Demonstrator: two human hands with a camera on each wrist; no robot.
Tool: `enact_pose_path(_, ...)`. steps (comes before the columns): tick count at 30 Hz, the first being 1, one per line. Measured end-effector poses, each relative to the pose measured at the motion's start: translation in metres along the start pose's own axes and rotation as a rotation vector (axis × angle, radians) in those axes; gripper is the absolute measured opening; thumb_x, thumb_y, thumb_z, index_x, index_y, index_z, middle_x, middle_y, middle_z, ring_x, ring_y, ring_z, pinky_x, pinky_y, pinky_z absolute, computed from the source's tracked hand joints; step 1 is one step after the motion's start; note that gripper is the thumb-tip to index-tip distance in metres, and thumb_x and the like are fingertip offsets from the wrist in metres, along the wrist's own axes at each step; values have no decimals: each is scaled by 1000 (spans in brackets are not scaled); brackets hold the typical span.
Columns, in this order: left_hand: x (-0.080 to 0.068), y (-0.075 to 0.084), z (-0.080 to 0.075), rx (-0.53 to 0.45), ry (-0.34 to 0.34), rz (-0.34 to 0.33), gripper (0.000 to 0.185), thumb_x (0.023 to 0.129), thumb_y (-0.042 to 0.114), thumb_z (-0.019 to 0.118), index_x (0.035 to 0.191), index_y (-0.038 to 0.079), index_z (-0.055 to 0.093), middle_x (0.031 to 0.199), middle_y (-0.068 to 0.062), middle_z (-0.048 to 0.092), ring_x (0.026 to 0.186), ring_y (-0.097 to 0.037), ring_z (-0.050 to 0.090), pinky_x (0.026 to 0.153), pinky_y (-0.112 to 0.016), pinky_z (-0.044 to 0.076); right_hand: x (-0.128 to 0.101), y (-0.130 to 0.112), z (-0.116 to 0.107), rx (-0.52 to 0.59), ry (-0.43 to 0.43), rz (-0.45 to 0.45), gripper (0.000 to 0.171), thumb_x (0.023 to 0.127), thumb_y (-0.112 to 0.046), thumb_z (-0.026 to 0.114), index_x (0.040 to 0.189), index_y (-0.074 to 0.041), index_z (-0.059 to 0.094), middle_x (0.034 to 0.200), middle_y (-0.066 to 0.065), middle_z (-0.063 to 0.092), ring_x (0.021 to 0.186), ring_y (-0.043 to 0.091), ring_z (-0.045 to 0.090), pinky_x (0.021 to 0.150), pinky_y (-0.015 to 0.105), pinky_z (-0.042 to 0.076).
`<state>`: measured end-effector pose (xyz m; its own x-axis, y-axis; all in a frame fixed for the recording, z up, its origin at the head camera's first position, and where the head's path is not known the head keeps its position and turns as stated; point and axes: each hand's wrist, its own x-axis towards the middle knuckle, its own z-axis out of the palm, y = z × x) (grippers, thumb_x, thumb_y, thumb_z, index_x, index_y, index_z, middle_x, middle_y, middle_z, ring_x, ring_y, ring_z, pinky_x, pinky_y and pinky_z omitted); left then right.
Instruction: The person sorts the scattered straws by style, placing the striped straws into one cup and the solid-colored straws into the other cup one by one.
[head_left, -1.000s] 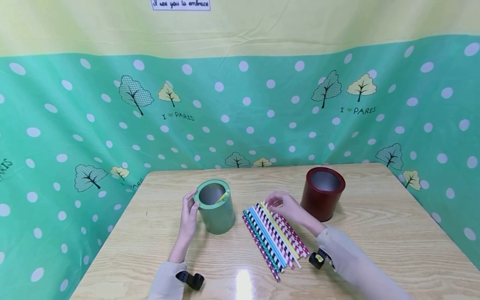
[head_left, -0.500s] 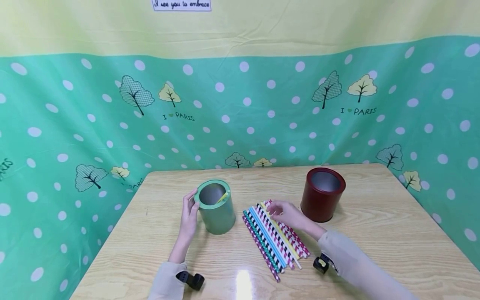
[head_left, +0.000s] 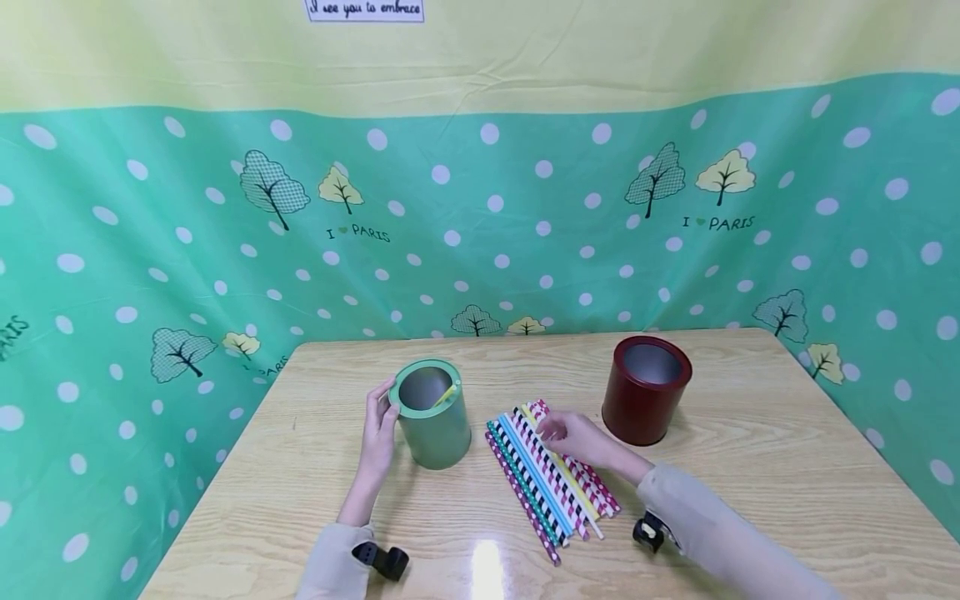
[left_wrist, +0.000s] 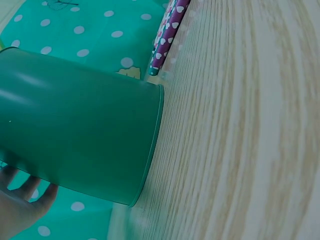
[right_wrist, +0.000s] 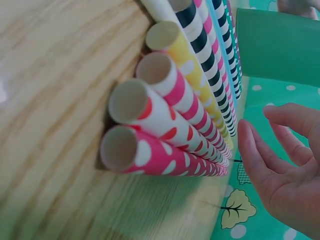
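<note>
Left of centre in the head view, the left hand (head_left: 377,433) lies against the side of the green cup (head_left: 431,412), fingers straight along its wall, thumb near the rim; a yellow straw (head_left: 446,394) leans inside it. Just right of the cup, a row of patterned paper straws (head_left: 546,479) lies side by side on the tabletop (head_left: 750,467). The right hand (head_left: 577,435) rests over their far ends, fingers loosely bent and apart; whether it pinches one I cannot tell. Further right stands the dark red cup (head_left: 646,389), close to that hand.
</note>
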<state>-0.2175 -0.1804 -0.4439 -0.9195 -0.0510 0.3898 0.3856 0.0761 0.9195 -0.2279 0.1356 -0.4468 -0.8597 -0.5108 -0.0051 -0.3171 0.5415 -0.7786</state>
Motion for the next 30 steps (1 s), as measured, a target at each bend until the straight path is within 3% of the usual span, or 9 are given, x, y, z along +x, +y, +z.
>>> enact_pose_path(14,0,-1,0,2,2,6,38,94,9,33,131,-1,28,139,-16,29,126,-30,28,92,-12,31,-2,2,1,11,-60,31,20,84,-1,55,103,-1,57,93,9,60,82,18,55,69,29,49)
enact_pose_path(30,1,1,0,17,5,-18,39,94,6,33,132,0,27,140,-15,28,127,-29,28,91,-11,31,0,0,6,-88,-49,88,24,79,1,59,103,0,58,91,6,61,81,15,55,70,31,49)
